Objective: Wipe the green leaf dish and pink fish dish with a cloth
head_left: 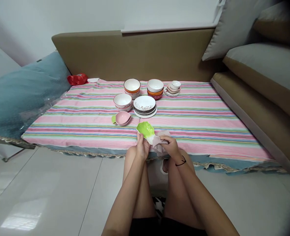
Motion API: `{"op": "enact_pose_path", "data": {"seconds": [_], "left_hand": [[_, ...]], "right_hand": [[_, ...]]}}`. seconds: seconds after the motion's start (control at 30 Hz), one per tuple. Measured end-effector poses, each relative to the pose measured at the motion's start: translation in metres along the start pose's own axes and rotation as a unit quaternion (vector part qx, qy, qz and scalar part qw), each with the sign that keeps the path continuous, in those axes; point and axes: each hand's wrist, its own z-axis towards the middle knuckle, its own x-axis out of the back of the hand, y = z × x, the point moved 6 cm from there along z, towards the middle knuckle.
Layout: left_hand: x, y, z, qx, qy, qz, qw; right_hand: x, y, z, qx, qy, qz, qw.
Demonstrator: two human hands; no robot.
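Observation:
My left hand (142,148) grips the lower left rim of a leaf-shaped dish (145,129), green at the top and white at its narrow end. With my right hand (171,146) I pinch a pale grey-pink cloth (159,143) against that white end. The cloth's loose part hangs below and behind my right fingers. Just beyond the dish, to the left, lie nested pink bowls (122,117) with a green leaf-like handle. A stack of plates (145,103) with a floral pattern stands farther back.
Several bowls (132,85) stand stacked behind the plates, with more bowls (155,86) beside them. Small dishes (173,87) are piled at the back right. A red bundle (77,79) lies far left on the striped cloth (91,108). Cushions (265,72) lean at the right.

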Motion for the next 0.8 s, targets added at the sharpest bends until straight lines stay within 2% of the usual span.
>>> {"op": "enact_pose_path", "data": {"seconds": [0.13,0.37,0.57,0.7,0.8], "left_hand": [[0.001,-0.002,0.0,-0.003,-0.022,0.006,1.0],[0.004,-0.006,-0.002,0.005,-0.023,0.064,0.998],[-0.001,-0.003,-0.001,0.0,-0.006,0.044,0.999],[-0.005,-0.002,-0.003,0.045,0.021,0.02,0.999],[-0.012,-0.002,-0.005,0.071,-0.005,-0.006,0.997]], "right_hand": [[-0.004,0.0,-0.001,0.0,-0.025,0.007,1.0],[-0.012,-0.001,-0.003,0.025,-0.05,-0.044,0.997],[-0.015,-0.001,0.0,0.034,-0.044,-0.047,0.997],[-0.012,0.006,0.001,0.009,-0.038,-0.009,0.999],[-0.01,0.01,0.0,-0.027,-0.041,0.017,0.999]]}}
